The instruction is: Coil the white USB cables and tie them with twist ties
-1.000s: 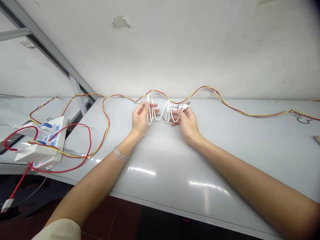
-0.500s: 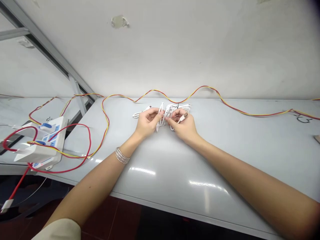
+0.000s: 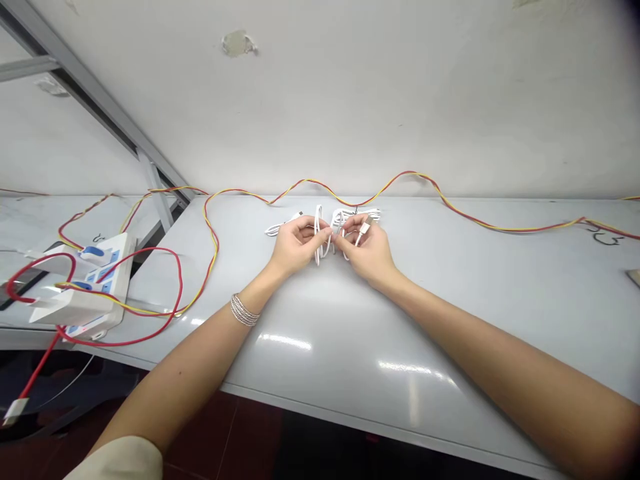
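Covering the left upper arm, nearest: one pale sleeve (image 3: pixel 120 460). Below the desk (image 3: pixel 350 373), a dark red tiled floor (image 3: pixel 205 433). On the left wrist, one silvery bracelet (image 3: pixel 245 311) of several strands. On the desk at the left, one white power strip (image 3: pixel 120 263) with blue sockets, white adapters (image 3: pixel 73 310) and a red cable (image 3: pixel 180 280) looping beside it. At the middle, one pair of bare hands, fingertips close together or touching, exactly which cannot be told. Left hand (image 3: pixel 296 243): thumb and fingers pinched narrow on the loops of one white cable (image 3: pixel 317 256). Right hand (image 3: pixel 369 252): fingers curled, thumb and forefinger closed on the same cable, its plug (image 3: pixel 365 227) projecting above the fingers, metal end outward. Step in hand, by judgement: managing the loose loops between both hands. The next move seems to call for a steady left pinch, so that the loops stay together, while the right fingers work the strand near the plug. Just beyond the right hand, one bundled white cord (image 3: pixel 373 215) with a dark tie; just beyond the left, a second, smaller white bundle (image 3: pixel 274 230), both flat on the desk. Farther, one twisted red-and-yellow wire (image 3: pixel 413 173) along the back. Last, one whitish wall (image 3: pixel 400 87) with a rough patch (image 3: pixel 239 44), and a grey metal frame (image 3: pixel 100 97) at the left.
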Action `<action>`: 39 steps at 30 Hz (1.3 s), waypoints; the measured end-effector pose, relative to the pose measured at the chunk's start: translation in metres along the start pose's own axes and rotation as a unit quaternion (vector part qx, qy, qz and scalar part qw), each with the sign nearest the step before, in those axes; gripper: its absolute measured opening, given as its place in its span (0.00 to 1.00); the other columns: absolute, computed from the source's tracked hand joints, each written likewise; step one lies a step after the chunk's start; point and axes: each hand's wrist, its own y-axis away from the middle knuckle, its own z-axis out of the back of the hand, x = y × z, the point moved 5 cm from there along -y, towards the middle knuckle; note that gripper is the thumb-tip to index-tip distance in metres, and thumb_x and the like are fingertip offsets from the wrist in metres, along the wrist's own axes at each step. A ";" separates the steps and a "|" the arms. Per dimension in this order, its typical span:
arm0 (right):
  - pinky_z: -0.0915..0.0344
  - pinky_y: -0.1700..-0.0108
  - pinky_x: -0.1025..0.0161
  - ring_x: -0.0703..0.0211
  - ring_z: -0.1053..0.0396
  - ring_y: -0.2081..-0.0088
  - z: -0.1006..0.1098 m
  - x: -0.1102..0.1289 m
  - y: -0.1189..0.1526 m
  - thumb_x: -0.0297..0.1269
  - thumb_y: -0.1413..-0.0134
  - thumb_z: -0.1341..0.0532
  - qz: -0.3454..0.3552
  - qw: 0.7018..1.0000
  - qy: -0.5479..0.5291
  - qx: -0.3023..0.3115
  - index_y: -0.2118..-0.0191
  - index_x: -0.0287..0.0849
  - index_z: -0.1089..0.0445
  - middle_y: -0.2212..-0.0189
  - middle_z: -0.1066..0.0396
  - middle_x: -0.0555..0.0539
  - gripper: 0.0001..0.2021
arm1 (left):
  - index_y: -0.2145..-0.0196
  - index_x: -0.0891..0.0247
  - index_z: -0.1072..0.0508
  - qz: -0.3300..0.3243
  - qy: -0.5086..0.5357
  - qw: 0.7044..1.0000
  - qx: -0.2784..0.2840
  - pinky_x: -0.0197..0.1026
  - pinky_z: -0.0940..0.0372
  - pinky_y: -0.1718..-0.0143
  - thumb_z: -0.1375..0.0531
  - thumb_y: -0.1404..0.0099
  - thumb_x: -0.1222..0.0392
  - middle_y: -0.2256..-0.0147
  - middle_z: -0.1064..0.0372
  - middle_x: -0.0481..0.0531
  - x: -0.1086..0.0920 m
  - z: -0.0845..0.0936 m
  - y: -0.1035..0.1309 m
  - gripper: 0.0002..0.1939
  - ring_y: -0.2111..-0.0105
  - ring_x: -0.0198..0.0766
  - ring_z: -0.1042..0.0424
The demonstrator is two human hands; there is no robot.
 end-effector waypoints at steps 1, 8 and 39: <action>0.40 0.70 0.62 0.64 0.37 0.75 0.000 -0.001 0.000 0.46 0.55 0.29 -0.002 1.000 0.000 -0.003 0.63 0.45 0.40 0.73 0.34 0.54 0.21 | 0.68 0.66 0.25 0.002 -0.003 1.000 -0.001 0.38 0.27 0.68 0.28 0.47 0.50 0.71 0.24 0.51 0.000 0.000 0.000 0.18 0.72 0.36 0.23; 0.41 0.71 0.63 0.63 0.36 0.76 0.001 -0.002 0.000 0.45 0.54 0.31 -0.023 0.999 0.026 -0.010 0.55 0.43 0.35 0.74 0.32 0.54 0.22 | 0.67 0.66 0.27 0.022 0.009 1.000 -0.014 0.37 0.29 0.71 0.28 0.45 0.52 0.74 0.26 0.50 0.007 0.003 -0.001 0.17 0.74 0.36 0.24; 0.22 0.64 0.57 0.52 0.20 0.63 -0.002 0.005 0.002 0.51 0.41 0.36 -0.103 0.973 -0.202 -0.032 0.67 0.46 0.43 0.64 0.20 0.45 0.18 | 0.65 0.62 0.33 0.022 0.071 0.997 -0.037 0.37 0.30 0.73 0.33 0.37 0.50 0.70 0.29 0.46 -0.004 0.002 -0.001 0.16 0.77 0.31 0.27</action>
